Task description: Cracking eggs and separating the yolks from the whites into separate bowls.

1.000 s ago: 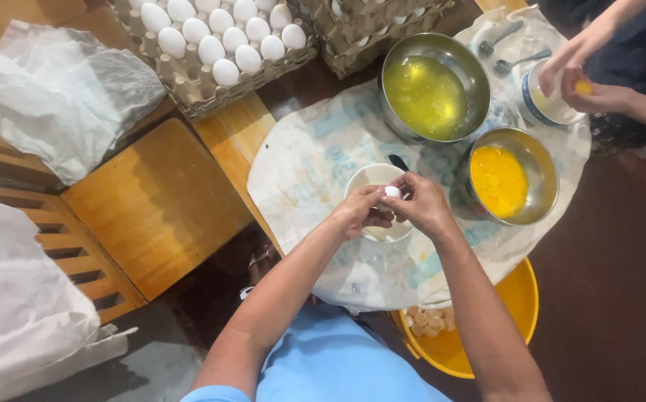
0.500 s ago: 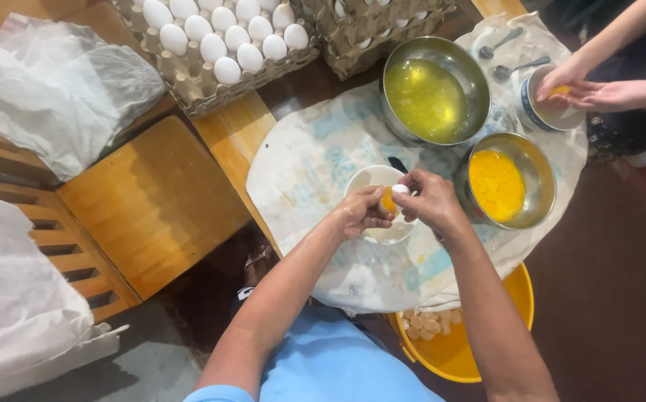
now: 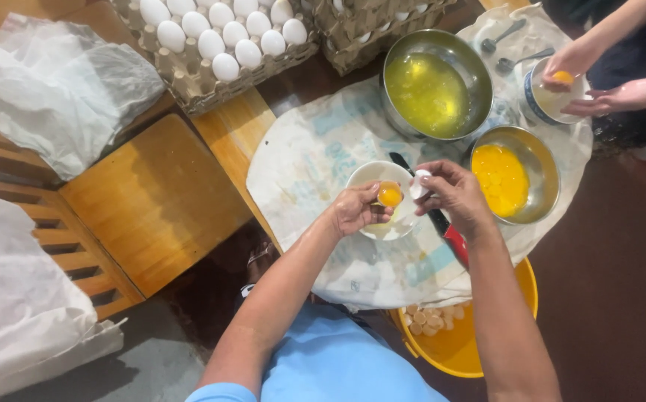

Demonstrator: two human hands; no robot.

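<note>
Left hand (image 3: 354, 210) fingers curled, pinching a shell half with a yolk (image 3: 390, 194) in it, at the fingertips. Right hand (image 3: 453, 195) fingers curled, pinching the other shell half (image 3: 419, 184), just right of the yolk, close to it but apart. Both shells sit over a white bowl (image 3: 367, 175) under the fingers. Knife (image 3: 446, 229) below the right hand. Yolk bowl (image 3: 546, 165) right of the right fingers, whites bowl (image 3: 466, 58) above. Another person's hands (image 3: 570, 61) far upper right.
</note>
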